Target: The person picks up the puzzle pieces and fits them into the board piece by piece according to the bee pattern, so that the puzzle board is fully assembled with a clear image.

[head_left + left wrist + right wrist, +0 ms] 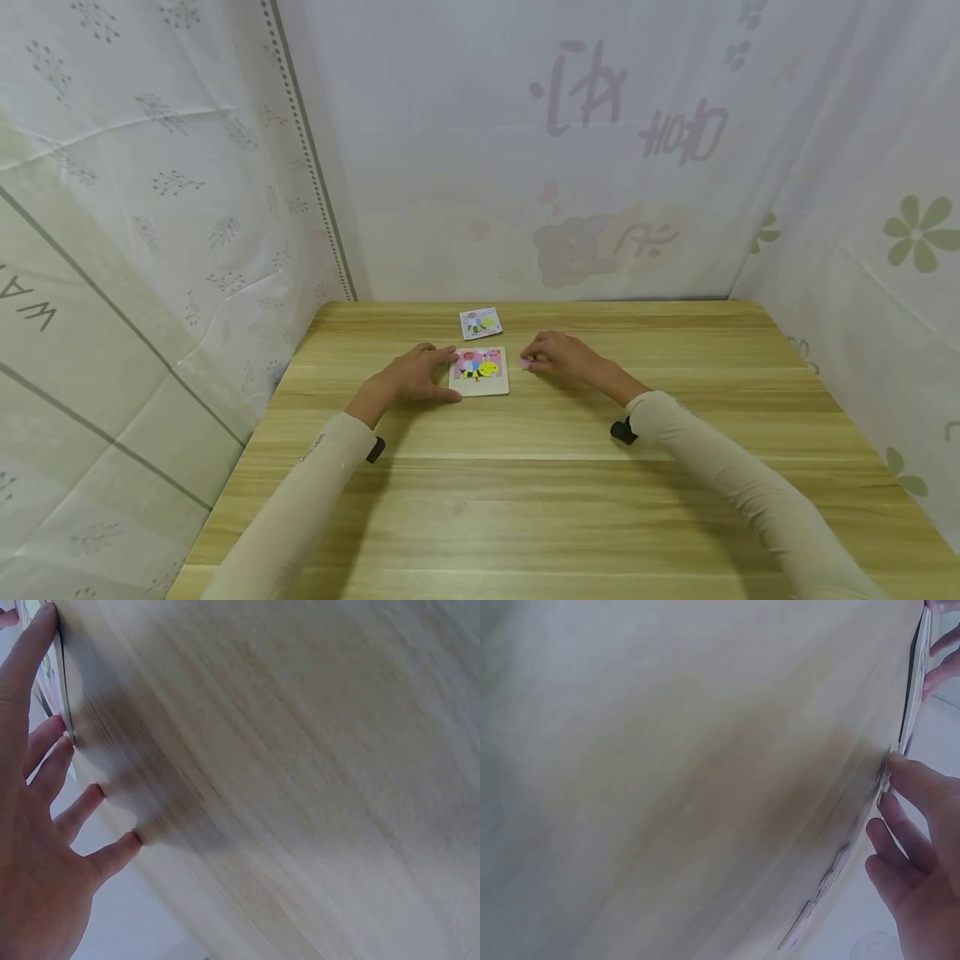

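A square puzzle board (480, 387) lies on the table, with a yellow and black bee picture on its upper part and bare pale wood along its near side. My left hand (413, 375) rests at the board's left side, fingers spread. In the left wrist view, the left thumb (37, 645) touches the board's edge, while the outer fingertips rest on the tabletop. Just right of the board, my right hand (562, 357) pinches a small pink puzzle piece (526, 364) between thumb and fingers.
A printed picture card (480, 323) with a similar bee lies beyond the board. In the right wrist view, thin pink-edged pieces (821, 892) lie on the table near the right hand. Patterned cloth (450, 167) hangs behind the wooden table (480, 500) and at both sides.
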Demonstrator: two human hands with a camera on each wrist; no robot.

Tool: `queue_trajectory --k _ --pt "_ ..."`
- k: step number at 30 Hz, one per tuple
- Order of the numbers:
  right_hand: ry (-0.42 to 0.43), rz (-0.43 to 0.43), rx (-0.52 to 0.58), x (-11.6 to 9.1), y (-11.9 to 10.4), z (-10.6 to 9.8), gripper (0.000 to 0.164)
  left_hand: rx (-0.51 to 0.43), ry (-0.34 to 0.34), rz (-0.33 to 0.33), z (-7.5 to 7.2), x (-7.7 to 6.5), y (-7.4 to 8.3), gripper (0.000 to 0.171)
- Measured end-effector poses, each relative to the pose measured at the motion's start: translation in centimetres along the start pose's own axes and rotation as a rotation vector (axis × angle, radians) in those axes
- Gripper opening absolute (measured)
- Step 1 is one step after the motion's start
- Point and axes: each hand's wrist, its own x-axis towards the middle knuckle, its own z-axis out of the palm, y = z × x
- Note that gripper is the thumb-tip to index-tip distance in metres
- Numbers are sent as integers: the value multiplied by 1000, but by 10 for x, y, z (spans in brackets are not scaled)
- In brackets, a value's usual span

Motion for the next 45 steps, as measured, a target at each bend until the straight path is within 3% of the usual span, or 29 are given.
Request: queue_trajectory --k 16,45 --pt "23 -55 -6 21 -28 6 25 16 -2 4 -1 -1 1 94" --pt "-27 -173 25 56 -73 32 20 0 17 30 -2 -2 0 95"
